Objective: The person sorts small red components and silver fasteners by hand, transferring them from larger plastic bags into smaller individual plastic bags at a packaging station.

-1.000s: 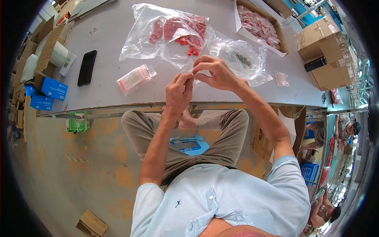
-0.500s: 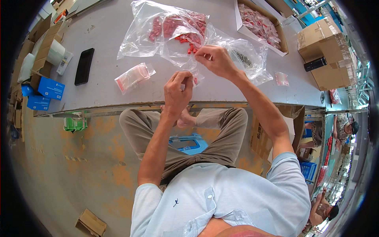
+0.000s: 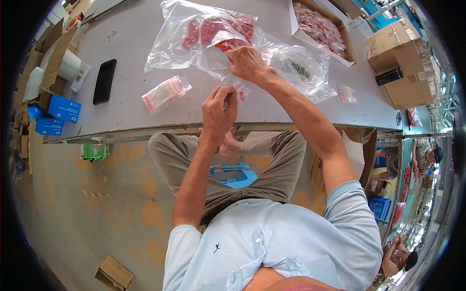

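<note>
My left hand [image 3: 219, 109] is closed in a pinch above the table's near edge, holding a small clear plastic bag [image 3: 241, 93] with a bit of red in it. My right hand [image 3: 246, 64] reaches to the mouth of a large clear bag [image 3: 170, 46]. Its fingers are curled at the small red pieces [image 3: 224, 46] spilling there, and the fingertips are hidden, so what they hold cannot be made out. Beside my right wrist lies another clear bag [image 3: 315, 80] with small dark metallic pieces [image 3: 300, 70].
A stack of small clear bags [image 3: 166, 94] lies left of my left hand, with a black phone [image 3: 104, 81] farther left. An open white box [image 3: 350, 62] of filled red packets stands at the far right, near a cardboard carton [image 3: 403, 63]. One small packet [image 3: 348, 94] lies at right.
My right hand has moved left and slightly away from me, onto the red pieces at the large bag's mouth. My left hand stays nearly still with the small bag.
</note>
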Demonstrator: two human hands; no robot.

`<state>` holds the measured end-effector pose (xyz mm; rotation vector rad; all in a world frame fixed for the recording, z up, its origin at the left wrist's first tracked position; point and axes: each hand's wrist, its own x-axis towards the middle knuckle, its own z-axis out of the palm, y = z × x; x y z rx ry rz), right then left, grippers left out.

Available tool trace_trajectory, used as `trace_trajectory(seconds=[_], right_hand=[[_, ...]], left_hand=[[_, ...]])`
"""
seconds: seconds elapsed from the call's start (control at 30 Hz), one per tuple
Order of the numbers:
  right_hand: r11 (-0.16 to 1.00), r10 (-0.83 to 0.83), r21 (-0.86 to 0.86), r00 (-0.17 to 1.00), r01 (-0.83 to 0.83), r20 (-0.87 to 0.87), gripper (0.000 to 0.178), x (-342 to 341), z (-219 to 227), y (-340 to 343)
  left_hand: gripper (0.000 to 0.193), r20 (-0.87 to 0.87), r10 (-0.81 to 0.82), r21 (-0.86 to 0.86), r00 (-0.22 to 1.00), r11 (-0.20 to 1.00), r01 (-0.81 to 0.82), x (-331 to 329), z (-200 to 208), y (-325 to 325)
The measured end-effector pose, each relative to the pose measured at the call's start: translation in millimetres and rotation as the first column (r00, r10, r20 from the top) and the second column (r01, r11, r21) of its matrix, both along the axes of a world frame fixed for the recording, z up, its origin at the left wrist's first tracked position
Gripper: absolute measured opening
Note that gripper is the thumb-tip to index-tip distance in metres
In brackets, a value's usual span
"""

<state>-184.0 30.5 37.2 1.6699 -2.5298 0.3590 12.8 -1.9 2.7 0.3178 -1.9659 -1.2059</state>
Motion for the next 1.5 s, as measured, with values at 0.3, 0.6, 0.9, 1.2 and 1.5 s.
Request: trace_trajectory(seconds=[0.3, 0.6, 0.9, 1.2, 1.5], right_hand=[[0.984, 0.014, -0.163, 0.878, 0.073, 0.478, 0.010, 12, 28, 20], [0.997, 0.034, -0.058, 0.386, 0.050, 0.922, 0.017, 32, 68, 76], [0.990, -0.095, 0.140, 0.869, 0.030, 0.486, 0.021, 46, 57, 70], [0.962, 0.191, -0.273, 0.701, 0.005, 0.687, 0.019, 34, 27, 107], [0.945, 0.138, -0.261, 0.485, 0.196, 0.863, 0.015, 49, 9, 108]], left_hand=[[0.010, 0.005, 0.031, -0.057, 1.000, 0.998, -0.031, 1, -5, 1], [0.014, -0.039, -0.004, -0.113, 0.999, 0.994, 0.000, -3, -4, 5], [0.016, -0.057, -0.035, -0.186, 0.998, 0.982, 0.024, 0, -5, 6], [0.010, -0.043, -0.145, 0.085, 0.988, 0.985, 0.149, 0, 1, -5], [0.028, -0.085, -0.266, 0.411, 0.960, 0.869, 0.277, 1, -2, -9]])
